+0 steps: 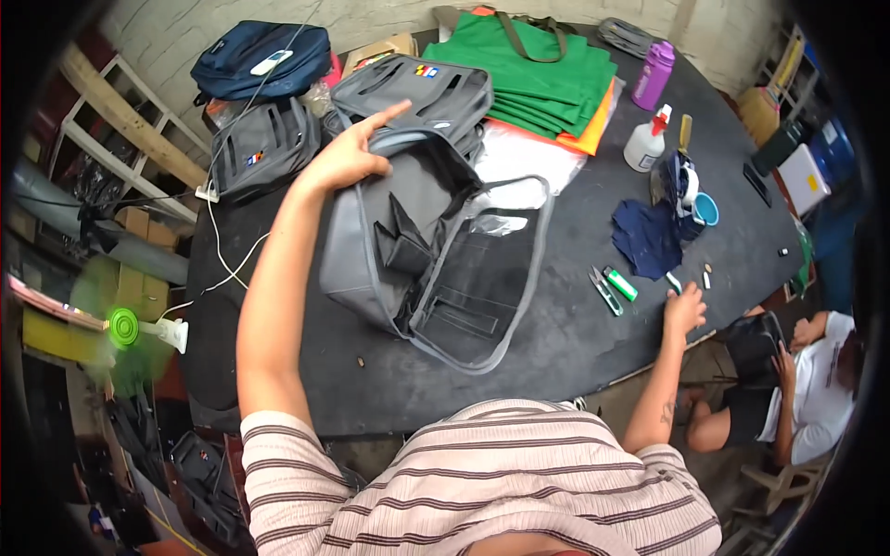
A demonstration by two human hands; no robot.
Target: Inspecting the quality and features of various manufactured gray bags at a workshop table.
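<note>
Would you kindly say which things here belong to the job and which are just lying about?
Likely the job:
open grey fabric bag, touched by the left hand
small pale object by the right hand

Apparently lying about:
purple cylindrical bottle
white bottle with red top

A bag-making workshop, by its look: on the black worktable [565, 366], thread snips [607, 292] lie right of an open gray bag [352, 269]; more gray bags [269, 144] sit at its far left, stacked green fabric totes [542, 88] at its far edge, a bare masonry wall [371, 18] behind.
</note>
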